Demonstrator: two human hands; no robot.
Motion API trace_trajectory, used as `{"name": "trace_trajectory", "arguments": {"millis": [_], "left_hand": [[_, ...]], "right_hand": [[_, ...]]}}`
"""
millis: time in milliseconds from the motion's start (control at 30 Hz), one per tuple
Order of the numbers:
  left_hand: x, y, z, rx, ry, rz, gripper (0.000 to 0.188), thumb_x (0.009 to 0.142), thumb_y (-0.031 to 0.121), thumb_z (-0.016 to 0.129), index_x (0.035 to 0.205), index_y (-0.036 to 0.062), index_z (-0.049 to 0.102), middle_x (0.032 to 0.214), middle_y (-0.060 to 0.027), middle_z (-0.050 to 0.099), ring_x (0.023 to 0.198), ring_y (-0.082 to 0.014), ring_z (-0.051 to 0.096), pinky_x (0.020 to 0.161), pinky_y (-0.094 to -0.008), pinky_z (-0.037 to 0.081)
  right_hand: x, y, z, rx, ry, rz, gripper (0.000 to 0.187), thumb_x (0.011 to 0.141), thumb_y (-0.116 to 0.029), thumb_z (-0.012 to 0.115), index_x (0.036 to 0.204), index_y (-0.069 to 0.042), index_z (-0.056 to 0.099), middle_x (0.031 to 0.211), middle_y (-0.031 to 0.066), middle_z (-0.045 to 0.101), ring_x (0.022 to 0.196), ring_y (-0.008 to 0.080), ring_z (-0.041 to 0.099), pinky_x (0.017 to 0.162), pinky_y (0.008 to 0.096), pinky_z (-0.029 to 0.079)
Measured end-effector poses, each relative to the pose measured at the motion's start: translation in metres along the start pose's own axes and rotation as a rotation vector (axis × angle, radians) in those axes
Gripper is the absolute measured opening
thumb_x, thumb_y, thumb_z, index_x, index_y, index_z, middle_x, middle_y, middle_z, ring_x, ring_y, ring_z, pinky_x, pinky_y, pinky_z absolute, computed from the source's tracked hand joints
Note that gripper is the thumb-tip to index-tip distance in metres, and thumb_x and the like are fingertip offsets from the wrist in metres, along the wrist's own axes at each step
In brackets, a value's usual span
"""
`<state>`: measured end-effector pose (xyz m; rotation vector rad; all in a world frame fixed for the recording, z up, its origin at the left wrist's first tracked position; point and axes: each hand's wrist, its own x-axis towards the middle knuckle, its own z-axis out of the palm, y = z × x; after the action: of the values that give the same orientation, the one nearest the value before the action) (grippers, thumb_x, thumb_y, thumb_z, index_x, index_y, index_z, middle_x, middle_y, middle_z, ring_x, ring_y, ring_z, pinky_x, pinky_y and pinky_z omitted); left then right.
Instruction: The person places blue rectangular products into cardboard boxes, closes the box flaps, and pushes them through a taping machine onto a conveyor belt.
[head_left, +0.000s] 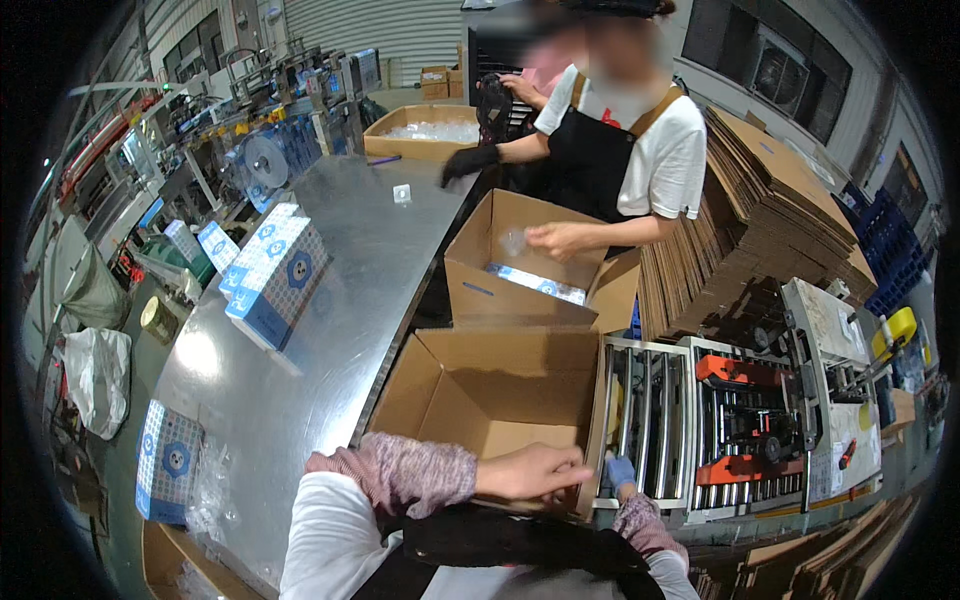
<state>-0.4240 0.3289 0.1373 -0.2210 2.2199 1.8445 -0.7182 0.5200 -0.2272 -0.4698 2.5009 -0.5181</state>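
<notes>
An open cardboard box (pixel 515 395) stands directly in front of me, its bottom and inner walls bare where I can see them. My left hand (pixel 535 472), bare below a knitted sleeve cover, reaches across the box's near side. Its bent fingers close at the near right corner, by the top of the right wall. On the outer side of that same wall is my right hand (pixel 620 472), in a light blue glove. Its fingers look stretched out, resting against the cardboard, and part of them is hidden.
A metal table (pixel 350 230) at left carries blue-and-white printed cartons (pixel 285 275) and clear plastic pieces (pixel 212 490). Across from me, a co-worker's hand (pixel 560 238) holds clear plastic over another box (pixel 480 270). Rollers (pixel 650 420) and flattened cardboard (pixel 740 210) lie at right.
</notes>
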Motion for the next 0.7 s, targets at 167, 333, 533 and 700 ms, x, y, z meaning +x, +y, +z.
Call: {"name": "trace_trajectory", "arguments": {"millis": [167,333,533,700], "left_hand": [[-0.097,-0.071,-0.084,1.099,1.204,-0.211,0.059,0.086,0.03,0.063,0.132,0.0,0.042,0.116,-0.0261,0.055,0.114,-0.0404,0.049,0.099,-0.0484,0.038],[-0.076,-0.141,-0.084,0.567,0.955,-0.387,0.071,0.086,0.012,0.059,0.143,0.0026,0.019,0.09,-0.033,0.06,0.083,-0.0464,0.061,0.069,-0.0496,0.049],[-0.115,-0.279,-0.112,0.398,1.125,-0.031,0.055,0.096,0.019,0.049,0.142,0.0011,0.027,0.121,-0.0273,0.054,0.106,-0.0427,0.055,0.091,-0.0439,0.046],[-0.048,-0.434,-0.048,0.241,0.742,-0.882,0.061,0.097,0.045,0.034,0.146,0.0095,0.028,0.145,-0.029,0.026,0.135,-0.0467,0.024,0.111,-0.049,0.025]], "right_hand": [[-0.15,-0.203,-0.154,1.162,-0.589,-0.266,0.066,0.092,-0.056,0.046,0.125,0.001,0.052,0.114,0.0145,0.062,0.098,0.0233,0.063,0.081,0.0275,0.051],[-0.149,-0.187,-0.127,0.3,-0.174,-0.559,0.055,0.09,-0.03,0.062,0.132,0.001,0.046,0.122,0.0127,0.059,0.108,0.0205,0.059,0.088,0.0302,0.048],[-0.138,-0.069,-0.165,0.953,-0.45,-0.062,0.042,0.087,-0.022,0.064,0.12,0.0,0.053,0.107,0.0115,0.064,0.092,0.0234,0.065,0.082,0.0356,0.055],[-0.094,-0.048,-0.12,0.583,-0.128,-0.385,0.038,0.086,-0.015,0.065,0.118,0.003,0.055,0.105,0.0083,0.065,0.094,0.0159,0.06,0.081,0.0291,0.049]]}}
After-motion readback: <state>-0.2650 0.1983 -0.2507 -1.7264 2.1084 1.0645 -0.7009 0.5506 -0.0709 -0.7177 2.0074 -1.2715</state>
